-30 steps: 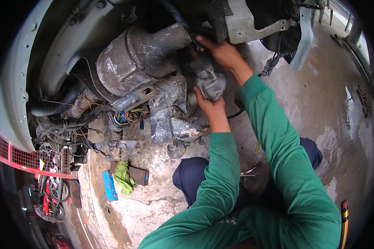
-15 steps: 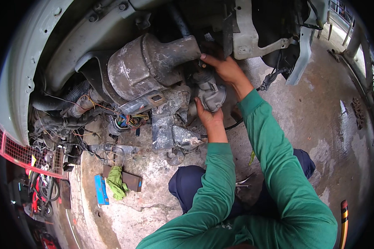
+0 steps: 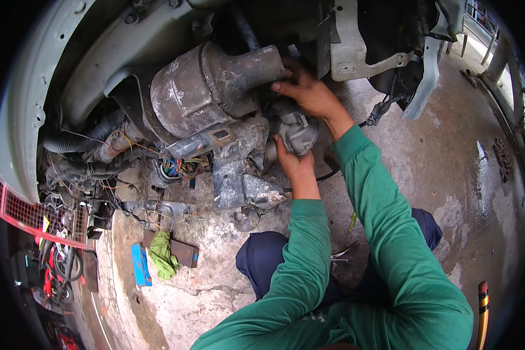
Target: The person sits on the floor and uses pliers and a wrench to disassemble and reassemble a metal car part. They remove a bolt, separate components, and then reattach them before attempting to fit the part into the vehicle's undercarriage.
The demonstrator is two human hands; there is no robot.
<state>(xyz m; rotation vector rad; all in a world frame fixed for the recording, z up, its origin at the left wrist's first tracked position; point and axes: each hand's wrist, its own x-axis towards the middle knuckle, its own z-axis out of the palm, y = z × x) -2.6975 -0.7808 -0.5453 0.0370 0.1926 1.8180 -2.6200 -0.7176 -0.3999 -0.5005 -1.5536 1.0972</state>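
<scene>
A grey cast metal housing sits low under the vehicle body, right of a large dusty canister with a spout pointing right. My left hand is closed round its lower end, thumb up along the left side and the other fingers hidden behind it. Just above the housing, by the spout's mouth, is my right hand. Its thumb points left and its fingers curl into the dark gap, their tips partly hidden. What they grip there, I cannot make out.
Corroded metal brackets and bundled coloured wires hang left of my hands. On the concrete floor lie a blue box and a green cloth. A pale body bracket juts down at upper right. A striped handle stands at lower right.
My right hand has shifted slightly left and down, and its thumb has come off the spout's end to just below it. My left hand stays on the housing.
</scene>
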